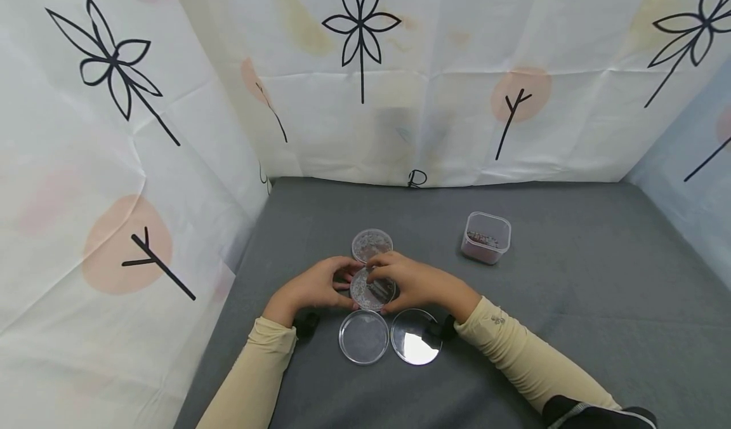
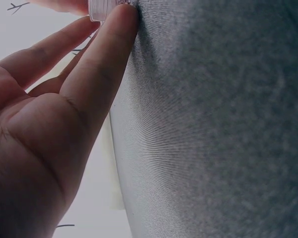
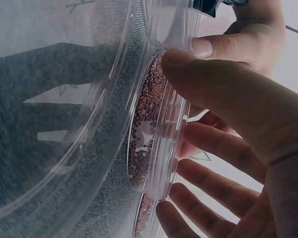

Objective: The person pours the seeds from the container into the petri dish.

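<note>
A clear round petri dish (image 1: pixel 365 296) lies between my hands; the right wrist view shows small reddish-brown grains inside the dish (image 3: pixel 146 111). My left hand (image 1: pixel 320 284) holds its left side, thumb at the near edge and fingers curled at the far side. In the left wrist view, the left hand's fingertips (image 2: pixel 124 17) meet the dish's rim. My right hand (image 1: pixel 422 283) arches over the dish from the right, its thumb pressed on the near rim and its fingers spread across toward the far side. Just beyond lies a second petri dish (image 1: pixel 372 242), also with grains.
Two clear round dish pieces (image 1: pixel 363 337) lie side by side nearer me, the right piece (image 1: pixel 415 346) reflecting bright light. A square plastic tub (image 1: pixel 485 251) of reddish grains stands at the back right. Grey cloth (image 1: pixel 599 277) covers the table, with printed curtains (image 1: pixel 457 118) around it.
</note>
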Tool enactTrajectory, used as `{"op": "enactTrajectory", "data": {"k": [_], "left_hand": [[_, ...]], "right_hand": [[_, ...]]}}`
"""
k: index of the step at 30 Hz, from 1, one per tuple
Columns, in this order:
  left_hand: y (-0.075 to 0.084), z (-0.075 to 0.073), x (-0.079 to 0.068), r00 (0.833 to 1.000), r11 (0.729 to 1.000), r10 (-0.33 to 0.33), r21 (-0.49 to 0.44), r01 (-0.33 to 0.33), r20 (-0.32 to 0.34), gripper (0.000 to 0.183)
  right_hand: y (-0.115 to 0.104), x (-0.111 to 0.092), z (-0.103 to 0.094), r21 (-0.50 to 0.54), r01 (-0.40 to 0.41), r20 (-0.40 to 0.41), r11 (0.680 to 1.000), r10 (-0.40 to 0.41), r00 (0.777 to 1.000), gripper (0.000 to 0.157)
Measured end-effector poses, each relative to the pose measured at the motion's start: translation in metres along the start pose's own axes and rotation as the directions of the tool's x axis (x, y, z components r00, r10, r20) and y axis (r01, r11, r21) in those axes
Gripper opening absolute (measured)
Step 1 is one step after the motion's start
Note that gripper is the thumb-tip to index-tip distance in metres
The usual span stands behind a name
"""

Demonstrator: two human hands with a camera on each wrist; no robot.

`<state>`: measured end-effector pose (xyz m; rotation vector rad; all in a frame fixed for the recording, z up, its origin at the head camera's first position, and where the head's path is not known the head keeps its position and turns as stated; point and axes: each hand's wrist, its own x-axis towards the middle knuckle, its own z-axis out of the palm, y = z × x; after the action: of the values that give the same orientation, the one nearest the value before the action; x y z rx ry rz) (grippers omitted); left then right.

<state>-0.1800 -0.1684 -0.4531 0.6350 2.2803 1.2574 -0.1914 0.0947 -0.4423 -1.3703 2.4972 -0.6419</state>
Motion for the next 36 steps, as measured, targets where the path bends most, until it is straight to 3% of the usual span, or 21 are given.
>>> {"op": "enactTrajectory", "data": {"k": [10,20,28,36], "left_hand": [[0.000,0.001,-0.001,1.000,1.000,-0.018,0.009,0.018,-0.014,0.081],[-0.002,0.002,0.001,1.000,1.000,-0.014,-0.007,0.014,-0.022,0.079],[-0.005,-0.003,-0.002,0.999,1.000,-0.009,0.008,0.009,-0.037,0.080],[-0.008,-0.003,-0.017,0.997,1.000,-0.004,0.006,0.004,-0.078,0.076]], "right_hand": [[-0.001,-0.016,-0.002,0.022,0.015,-0.072,1.000,-0.013,0.997,0.055],[0.012,-0.041,-0.009,0.076,-0.032,-0.169,0.997,0.045,0.985,0.057],[0.017,-0.065,-0.020,0.041,-0.040,-0.282,0.998,0.050,0.958,0.063],[0.025,-0.088,-0.029,0.019,-0.046,-0.369,0.999,0.050,0.928,0.066]]}}
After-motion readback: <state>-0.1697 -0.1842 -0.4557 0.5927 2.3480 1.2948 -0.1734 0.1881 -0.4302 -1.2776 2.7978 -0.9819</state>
